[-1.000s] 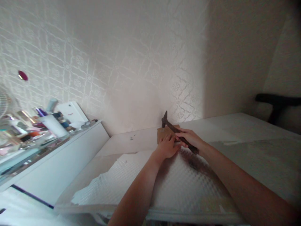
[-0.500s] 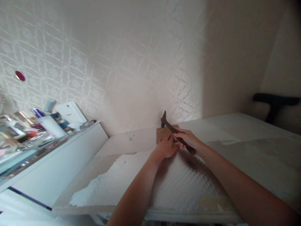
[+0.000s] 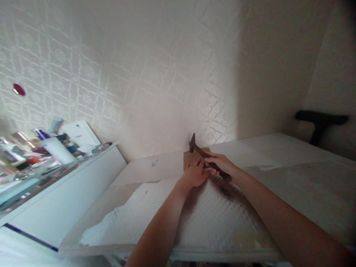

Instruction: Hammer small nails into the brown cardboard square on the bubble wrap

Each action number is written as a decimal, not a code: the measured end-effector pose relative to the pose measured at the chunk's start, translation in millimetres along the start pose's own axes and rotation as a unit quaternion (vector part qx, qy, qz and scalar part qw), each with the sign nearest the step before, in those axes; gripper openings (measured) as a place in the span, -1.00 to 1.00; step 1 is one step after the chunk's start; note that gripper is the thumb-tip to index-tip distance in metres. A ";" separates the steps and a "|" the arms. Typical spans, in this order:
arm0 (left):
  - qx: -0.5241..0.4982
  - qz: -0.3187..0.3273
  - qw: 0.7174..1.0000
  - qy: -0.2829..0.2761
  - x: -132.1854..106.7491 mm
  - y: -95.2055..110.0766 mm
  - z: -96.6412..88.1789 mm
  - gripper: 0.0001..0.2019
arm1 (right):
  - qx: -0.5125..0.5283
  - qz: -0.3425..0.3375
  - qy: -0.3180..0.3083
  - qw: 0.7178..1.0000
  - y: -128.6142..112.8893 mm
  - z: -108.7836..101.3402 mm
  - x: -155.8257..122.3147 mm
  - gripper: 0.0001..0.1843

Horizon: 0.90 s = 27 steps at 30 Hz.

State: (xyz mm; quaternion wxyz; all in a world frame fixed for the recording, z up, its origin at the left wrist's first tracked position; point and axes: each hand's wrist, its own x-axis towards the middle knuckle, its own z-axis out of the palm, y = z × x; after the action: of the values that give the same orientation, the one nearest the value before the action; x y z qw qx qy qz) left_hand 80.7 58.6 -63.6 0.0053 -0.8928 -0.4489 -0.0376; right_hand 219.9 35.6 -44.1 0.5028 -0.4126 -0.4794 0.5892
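Around the hammer [image 3: 200, 151], closed right fingers [image 3: 215, 159].

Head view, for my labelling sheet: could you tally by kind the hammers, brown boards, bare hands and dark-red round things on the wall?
Hammer: 1
Brown board: 1
Hands: 2, left hand and right hand
Dark-red round thing: 1
Total: 5

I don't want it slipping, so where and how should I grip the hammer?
Probably by the lower handle, coming from the right: the hammer slants, its head up and to the left, its slim handle running down rightward, where the right hand holds it.
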 end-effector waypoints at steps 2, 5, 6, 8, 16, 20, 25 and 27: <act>-0.002 -0.001 1.000 -0.005 0.1 0.0 -0.7 -0.49 | 0.006 -0.012 -0.003 1.000 -1.1 0.6 -0.7 -0.54; -0.006 -0.004 1.000 -0.011 -0.4 0.2 -1.8 -0.50 | 0.011 -0.032 0.010 0.999 -3.0 2.4 -2.9 -0.49; -0.007 -0.004 1.000 -0.009 -0.6 0.3 -2.1 -0.50 | 0.008 -0.029 0.013 0.999 -3.2 2.8 -3.5 -0.49; -0.011 -0.004 1.000 -0.004 -1.0 0.7 -2.6 -0.49 | -0.006 -0.014 0.012 1.000 -3.0 3.2 -4.0 -0.53; -0.009 -0.013 1.000 -0.013 -0.4 0.9 -1.5 -0.46 | 0.016 -0.044 0.025 0.999 -5.9 3.2 -4.9 -0.45; -0.003 -0.004 1.000 -0.007 -0.9 0.6 -2.3 -0.49 | -0.049 -0.015 0.011 0.999 -1.7 5.0 -4.9 -0.52; -0.001 -0.009 1.000 -0.014 -1.3 2.5 -4.0 -0.55 | -0.054 -0.020 -0.007 0.998 -0.6 6.9 -5.6 -0.47; -0.004 -0.009 1.000 -0.014 -1.2 3.2 -4.0 -0.52 | -0.038 -0.036 0.015 0.999 -2.7 6.8 -5.8 -0.44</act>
State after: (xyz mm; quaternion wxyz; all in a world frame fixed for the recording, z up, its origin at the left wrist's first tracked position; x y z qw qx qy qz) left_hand 82.3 55.6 -59.6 -0.0046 -0.8890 -0.4572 -0.0272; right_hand 214.8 28.9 -40.1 0.5144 -0.4227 -0.5085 0.5460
